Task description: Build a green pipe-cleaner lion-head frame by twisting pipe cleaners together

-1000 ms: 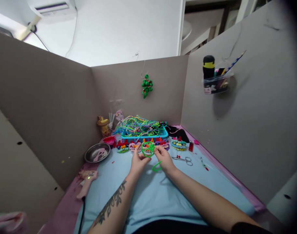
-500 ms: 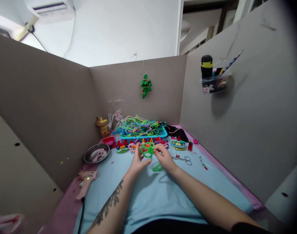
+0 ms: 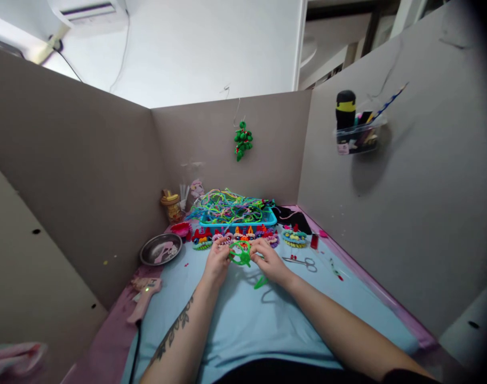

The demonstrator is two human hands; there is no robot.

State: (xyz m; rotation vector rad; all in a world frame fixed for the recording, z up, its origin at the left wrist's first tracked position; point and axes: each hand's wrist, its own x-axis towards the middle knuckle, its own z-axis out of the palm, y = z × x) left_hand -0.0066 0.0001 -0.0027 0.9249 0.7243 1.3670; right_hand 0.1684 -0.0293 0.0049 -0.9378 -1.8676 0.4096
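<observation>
Between my hands, above the blue cloth, is a bright green pipe-cleaner ring (image 3: 240,253) with strands crossing its inside. My left hand (image 3: 218,262) pinches its left edge. The fingers of my right hand (image 3: 270,262) are closed on its right side. A green loop (image 3: 261,282) hangs below my right hand; whether it joins the ring is hidden. Just behind my hands stands a row of colourful fuzzy pieces (image 3: 245,235). Scissors (image 3: 305,263) lie to the right of my right hand.
A blue tray (image 3: 272,217) heaped with pipe cleaners (image 3: 231,205) stands at the back. On the left are a metal bowl (image 3: 146,255) and a pink glue gun (image 3: 142,304) with its cord. A blue-and-yellow fuzzy piece (image 3: 294,237) sits at the right. Grey panels (image 3: 227,125) surround the table.
My left hand has closed from a spread position onto the ring's left edge. The ring has tilted and dropped slightly. The camera view has shifted a little.
</observation>
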